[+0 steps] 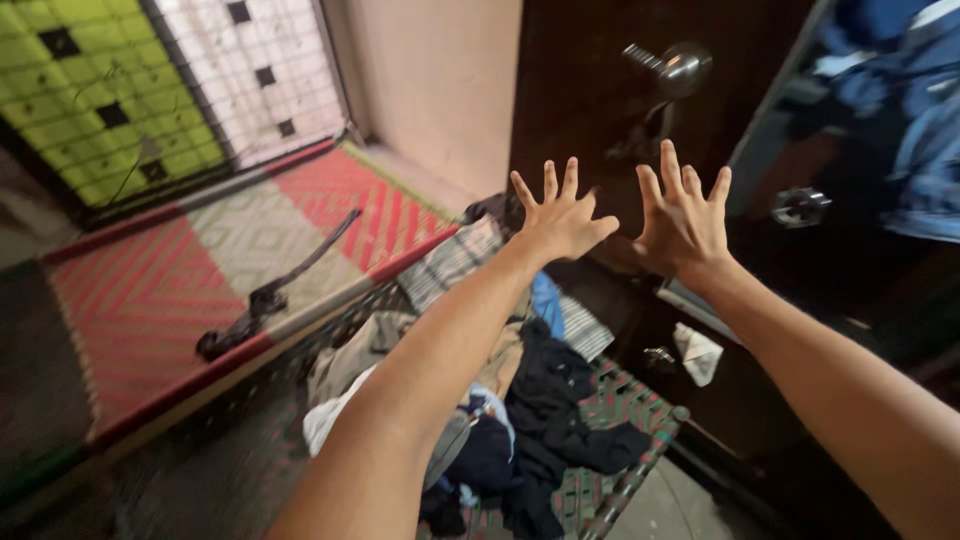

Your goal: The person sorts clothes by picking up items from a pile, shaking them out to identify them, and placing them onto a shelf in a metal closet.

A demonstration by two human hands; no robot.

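Both my arms reach forward and up toward a dark wooden wardrobe door (580, 90). My left hand (560, 215) has its fingers spread wide and holds nothing. My right hand (685, 220) is also spread open and empty, just right of the left one. A round metal knob (683, 66) sits on the door above both hands, a short way from my right fingertips. A second metal knob (800, 205) shows on the door edge to the right. Neither hand touches a knob.
Below my arms a woven cot (620, 400) carries a heap of dark and light clothes (540, 400). A red and white patterned mat (180, 270) with a black strap (270, 295) lies at left. Blue clothes (920, 130) hang inside the wardrobe. A crumpled white paper (697, 352) lies near its base.
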